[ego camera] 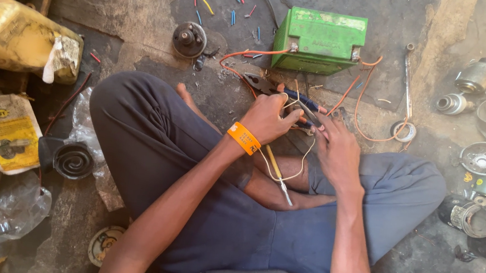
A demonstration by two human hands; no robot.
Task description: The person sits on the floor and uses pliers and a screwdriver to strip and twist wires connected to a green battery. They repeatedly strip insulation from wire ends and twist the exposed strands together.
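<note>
Seated cross-legged on a stained concrete floor (145,26), both hands working just in front of the shins. Left hand (267,118), with an orange wristband (244,138), closed around the blue handles of a pair of pliers (279,91). Long axis of the pliers running roughly left to right across the view, tilted slightly; dark nose pointing left and a little away from the body, handles trailing right toward the other hand. Right hand (335,149) lying flat and curled over a small part at the handle end, fingers narrow; exactly what sits under them, impossible to tell. Thin pale wire (292,175) looping from between the hands down over the ankle. Yellow-handled screwdriver (278,175) resting on the leg, tip pointing toward the body. Green battery (319,41) just beyond the hands, orange wires (360,111) leading from its terminals. Long spanner (408,83) lying right of the battery, near a small roll of tape (404,131).
</note>
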